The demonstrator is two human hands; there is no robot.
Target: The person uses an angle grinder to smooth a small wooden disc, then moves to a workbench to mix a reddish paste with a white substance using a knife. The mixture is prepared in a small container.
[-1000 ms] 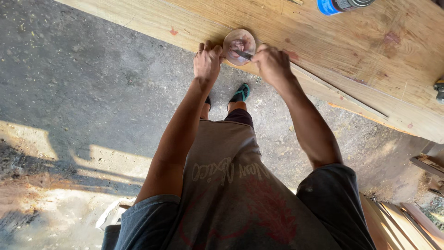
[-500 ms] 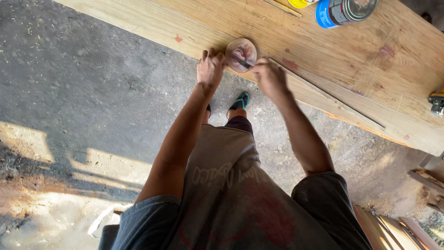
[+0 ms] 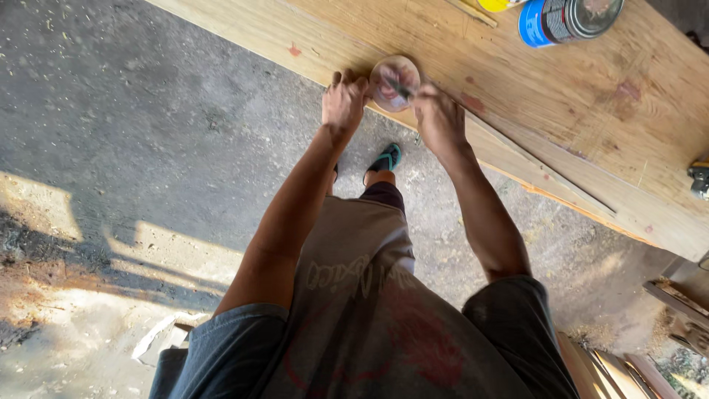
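Nearest the camera, the person's grey shirt [image 3: 369, 325] with a faded reddish print filled the lower frame, with dark short sleeves at either side. Both bare forearms extended forward from it. Below them, one foot in a teal sandal [image 3: 385, 159] stood on the grey concrete floor [image 3: 148, 133], which carried scattered sawdust and a sunlit patch at the left.

The left hand [image 3: 343, 100] was at the near edge of the table [image 3: 517, 96], fingers curled together and pressed against the side of a small round container [image 3: 394, 83]. The container, pale with a pinkish interior, sat on the table just inside that near edge, between the two hands. The right hand [image 3: 437, 114] was closed in a pinch on a thin dark stick-like tool [image 3: 399, 89], whose far end lay inside the container. What the tool was exactly could not be determined.

The table was a broad sheet of light plywood with reddish stains. A thin wooden strip [image 3: 546, 174] lay along its near edge to the right of the right hand.

Further back, well apart from the hands, a blue-labelled metal can [image 3: 565, 18] stood at the top of the frame, its open top smeared. A yellow object [image 3: 498, 4] beside it was cut off by the frame edge. At the far right edge, a small dark object [image 3: 700, 179] was only partly visible.
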